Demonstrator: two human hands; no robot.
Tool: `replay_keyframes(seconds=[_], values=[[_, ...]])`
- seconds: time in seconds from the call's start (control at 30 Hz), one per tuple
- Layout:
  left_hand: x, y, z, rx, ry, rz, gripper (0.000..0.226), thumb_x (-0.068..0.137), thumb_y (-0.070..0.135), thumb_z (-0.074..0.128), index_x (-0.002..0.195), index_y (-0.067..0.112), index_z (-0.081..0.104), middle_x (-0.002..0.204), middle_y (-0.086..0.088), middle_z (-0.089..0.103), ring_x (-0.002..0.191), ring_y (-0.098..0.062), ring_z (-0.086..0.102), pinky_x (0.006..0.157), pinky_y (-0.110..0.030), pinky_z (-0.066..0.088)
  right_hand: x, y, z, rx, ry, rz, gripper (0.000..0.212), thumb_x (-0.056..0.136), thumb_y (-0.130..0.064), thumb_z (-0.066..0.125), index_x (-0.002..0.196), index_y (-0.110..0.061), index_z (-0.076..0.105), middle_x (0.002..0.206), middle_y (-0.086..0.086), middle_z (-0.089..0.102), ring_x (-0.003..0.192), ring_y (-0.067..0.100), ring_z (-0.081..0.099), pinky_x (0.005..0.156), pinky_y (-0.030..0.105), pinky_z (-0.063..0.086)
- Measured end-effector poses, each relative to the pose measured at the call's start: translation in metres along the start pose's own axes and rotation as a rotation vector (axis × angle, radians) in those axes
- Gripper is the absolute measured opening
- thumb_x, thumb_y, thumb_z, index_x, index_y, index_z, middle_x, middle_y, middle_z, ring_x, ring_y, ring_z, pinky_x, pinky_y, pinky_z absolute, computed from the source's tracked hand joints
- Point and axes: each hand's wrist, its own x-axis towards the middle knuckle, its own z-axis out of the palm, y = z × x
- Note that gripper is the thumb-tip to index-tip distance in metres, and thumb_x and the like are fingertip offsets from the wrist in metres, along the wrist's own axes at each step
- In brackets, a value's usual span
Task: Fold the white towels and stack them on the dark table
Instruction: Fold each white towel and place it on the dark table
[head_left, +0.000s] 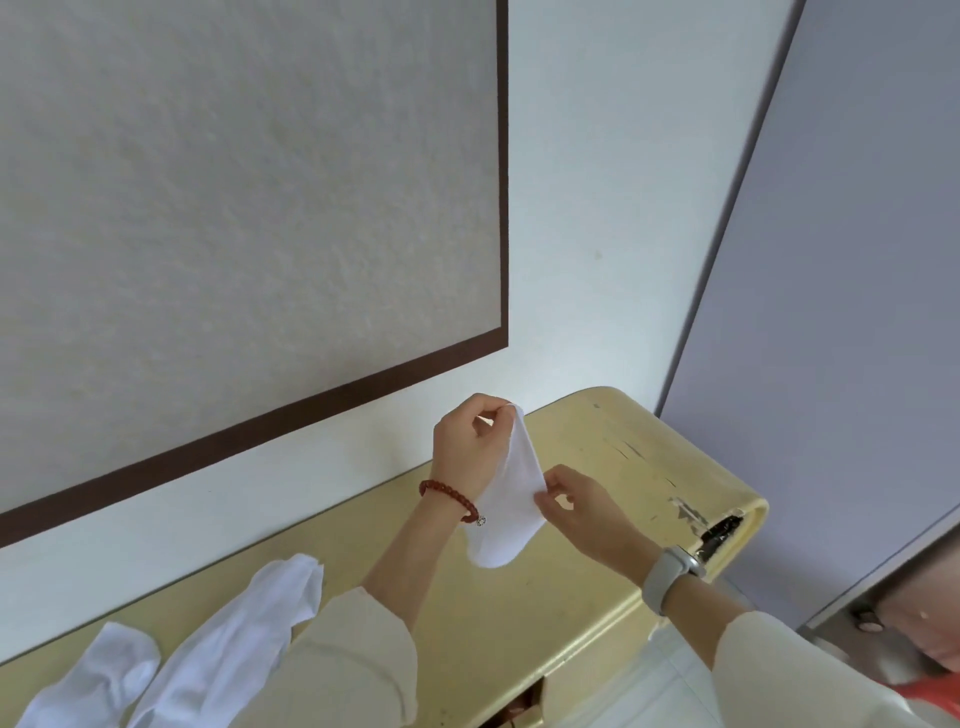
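I see a small, soft white cloth piece (506, 499) hanging above the scuffed yellow tabletop (519, 613); my left hand (467, 447) pinches its upper edge, my right hand (576, 506) pinches its right side. More white cloths (228, 644) lie near left.

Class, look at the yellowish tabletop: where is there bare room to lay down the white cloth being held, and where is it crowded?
Free: the tabletop under and right of the held white cloth, up to its scuffed rounded end. Crowded: the left end, where two white cloths lie beside the left sleeve.

Bright, even daylight; soft shadows; slight blur; wide-angle tilt at edges.
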Motion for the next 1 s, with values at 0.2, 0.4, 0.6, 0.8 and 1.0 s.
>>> replay_keyframes(seconds=[0.2, 0.4, 0.6, 0.8, 1.0], values=[[0.037, -0.02, -0.032, 0.021, 0.126, -0.075, 0.01, 0.089, 0.01, 0.054, 0.083, 0.011, 0.061, 0.081, 0.0, 0.06, 0.042, -0.001, 0.054, 0.045, -0.013, 0.043, 0.037, 0.0, -0.012, -0.097, 0.021, 0.029, 0.015, 0.094, -0.012, 0.041, 0.102, -0.018, 0.052, 0.088, 0.0, 0.058, 0.08, 0.019, 0.052, 0.066, 0.026, 0.038], [0.072, -0.037, -0.033, 0.048, 0.2, -0.145, 0.01, 0.09, 0.008, 0.051, 0.088, 0.006, 0.062, 0.089, -0.011, 0.062, 0.053, -0.007, 0.063, 0.049, -0.017, 0.053, 0.101, 0.009, -0.053, -0.332, -0.013, -0.048, 0.027, 0.094, -0.006, 0.04, 0.112, -0.003, 0.059, 0.097, 0.008, 0.051, 0.088, 0.022, 0.05, 0.074, 0.023, 0.033], [0.096, -0.041, -0.018, -0.02, 0.433, -0.164, 0.009, 0.091, 0.006, 0.052, 0.09, 0.007, 0.061, 0.081, -0.011, 0.062, 0.063, -0.009, 0.064, 0.054, -0.015, 0.054, 0.171, 0.024, -0.097, -0.375, 0.076, -0.18, 0.02, 0.093, -0.018, 0.047, 0.098, -0.01, 0.064, 0.095, 0.006, 0.059, 0.089, 0.025, 0.056, 0.077, 0.032, 0.042], [0.075, -0.058, 0.024, 0.043, 0.623, -0.278, 0.009, 0.09, 0.008, 0.054, 0.089, 0.008, 0.063, 0.08, 0.002, 0.063, 0.06, 0.001, 0.065, 0.061, -0.018, 0.057, 0.2, 0.061, -0.132, -0.298, -0.001, -0.424, 0.017, 0.091, -0.01, 0.049, 0.096, -0.008, 0.065, 0.09, -0.001, 0.055, 0.087, 0.015, 0.049, 0.08, 0.029, 0.038], [0.006, -0.102, 0.091, 0.281, 0.455, -0.449, 0.013, 0.088, 0.009, 0.057, 0.086, 0.018, 0.066, 0.087, 0.009, 0.062, 0.077, -0.014, 0.063, 0.069, -0.025, 0.055, 0.169, 0.165, -0.148, -0.33, -0.162, -0.412, 0.01, 0.089, -0.012, 0.056, 0.087, -0.007, 0.065, 0.081, -0.007, 0.051, 0.081, 0.015, 0.049, 0.073, 0.026, 0.036]])
